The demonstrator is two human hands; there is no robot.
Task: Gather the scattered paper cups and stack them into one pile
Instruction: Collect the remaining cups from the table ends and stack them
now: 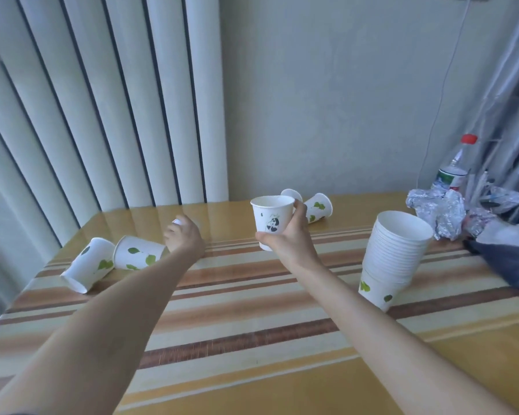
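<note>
Two bare hands reach over a striped tabletop point(252, 324) strewn with paper cups.

Nearest, toward the right edge, the tall cup stack point(394, 259) stands tilted, its mouth open upward. Farther in, the right hand point(288, 235) holds a panda cup point(271, 218) upright above the middle of the tabletop, its grip closed around the cup's side with the thumb low near the base. The left hand point(183, 238) is curled with its back to the camera; whether its grip has hold of anything I cannot tell. Just beside it, near the left edge, two leaf-print cups point(114, 262) lie on their sides, touching. Toward the far edge, behind the held cup, another fallen cup point(319, 207) lies on its side. At the far right corner sit crumpled foil point(438, 209) and a red-capped bottle point(454, 169).
</note>
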